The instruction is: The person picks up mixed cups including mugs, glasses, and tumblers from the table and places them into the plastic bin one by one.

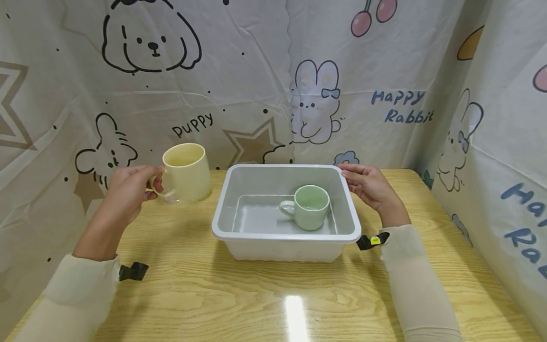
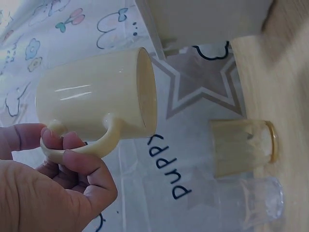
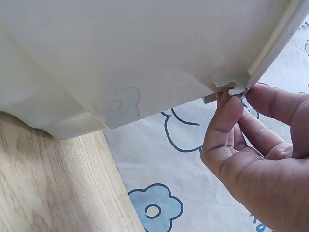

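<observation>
My left hand (image 1: 132, 187) grips the handle of a pale yellow mug (image 1: 188, 175), held upright above the table at the left. The left wrist view shows the fingers hooked through the handle. A white plastic basin (image 1: 286, 249) sits in the middle of the table. At its far right corner my right hand (image 1: 369, 185) pinches the rim between thumb and fingers, seen close in the right wrist view on the rim's underside (image 3: 270, 48). Inside the basin, toward the right, a light green mug (image 1: 314, 213) stands upright, its handle pointing left.
Behind the yellow mug, mostly hidden by it in the head view, an amber-tinted glass (image 2: 236, 147) and a clear glass (image 2: 260, 200) stand on the wooden table (image 1: 179, 294). A printed cloth (image 1: 256, 85) hangs along the back and sides.
</observation>
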The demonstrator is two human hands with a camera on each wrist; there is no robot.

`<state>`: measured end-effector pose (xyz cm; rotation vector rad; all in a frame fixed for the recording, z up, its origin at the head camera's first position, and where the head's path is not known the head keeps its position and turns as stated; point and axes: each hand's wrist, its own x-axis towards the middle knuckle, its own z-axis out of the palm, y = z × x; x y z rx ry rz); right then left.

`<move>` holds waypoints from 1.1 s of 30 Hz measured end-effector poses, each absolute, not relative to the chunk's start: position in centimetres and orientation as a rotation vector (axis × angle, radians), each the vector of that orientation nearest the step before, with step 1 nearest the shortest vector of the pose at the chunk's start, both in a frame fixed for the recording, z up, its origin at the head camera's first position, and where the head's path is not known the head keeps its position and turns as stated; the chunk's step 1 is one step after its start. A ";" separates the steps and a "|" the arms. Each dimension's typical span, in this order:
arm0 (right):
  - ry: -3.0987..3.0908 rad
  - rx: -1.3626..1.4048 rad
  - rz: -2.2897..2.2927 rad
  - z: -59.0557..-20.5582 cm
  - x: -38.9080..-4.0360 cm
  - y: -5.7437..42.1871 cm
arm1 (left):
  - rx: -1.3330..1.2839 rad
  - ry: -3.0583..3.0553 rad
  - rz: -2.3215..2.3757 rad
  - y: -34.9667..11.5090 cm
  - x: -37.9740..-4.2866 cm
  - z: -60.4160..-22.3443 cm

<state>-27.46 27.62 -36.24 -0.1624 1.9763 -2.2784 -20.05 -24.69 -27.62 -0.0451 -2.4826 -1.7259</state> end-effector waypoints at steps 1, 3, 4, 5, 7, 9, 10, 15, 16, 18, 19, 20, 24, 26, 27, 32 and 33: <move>1.976 -0.165 -2.279 -36.3 -27.5 27.6 | -0.054 -2.475 -1.732 -24.4 -20.0 -27.5; 1.973 -0.169 -2.283 -36.3 -27.5 27.6 | -0.070 -2.459 -1.749 -23.9 -20.0 -27.2; 1.970 -0.172 -2.286 -36.3 -27.5 27.6 | -0.079 -2.449 -1.755 -23.6 -20.1 -27.1; 1.969 -0.173 -2.288 -36.2 -27.5 27.6 | -0.084 -2.438 -1.766 -23.3 -20.1 -27.0; 1.967 -0.175 -2.290 -36.2 -27.4 27.6 | -0.101 -2.428 -1.768 -22.8 -20.2 -26.9; 1.967 -0.174 -2.290 -36.2 -27.4 27.6 | -0.114 -2.421 -1.769 -22.3 -20.3 -26.9; 1.968 -0.174 -2.289 -36.2 -27.4 27.6 | -0.118 -2.419 -1.764 -22.0 -20.4 -26.8; 1.963 -0.181 -2.288 -36.1 -27.3 27.5 | -0.163 -2.394 -1.799 -20.6 -20.7 -26.6; 1.960 -0.182 -2.290 -36.1 -27.3 27.5 | -0.173 -2.389 -1.812 -20.3 -20.7 -26.6; 1.956 -0.182 -2.296 -36.2 -27.3 27.5 | -0.202 -2.388 -1.824 -19.7 -20.9 -26.5; 1.955 -0.183 -2.297 -36.2 -27.4 27.5 | -0.213 -2.389 -1.827 -19.4 -20.9 -26.5; 1.953 -0.182 -2.299 -36.2 -27.4 27.5 | -0.220 -2.389 -1.832 -19.1 -21.0 -26.4; 1.958 -0.177 -2.298 -36.2 -27.4 27.5 | -0.239 -2.401 -1.834 -17.9 -21.2 -26.4; 1.963 -0.171 -2.293 -36.2 -27.4 27.5 | -0.250 -2.400 -1.854 -17.3 -21.2 -26.3; 1.966 -0.168 -2.290 -36.2 -27.4 27.5 | -0.261 -2.401 -1.860 -17.0 -21.2 -26.3; 1.978 -0.152 -2.279 -36.2 -27.4 27.5 | -0.329 -2.407 -1.887 -15.5 -21.4 -26.5; 1.979 -0.151 -2.278 -36.2 -27.4 27.5 | -0.341 -2.416 -1.884 -15.3 -21.4 -26.7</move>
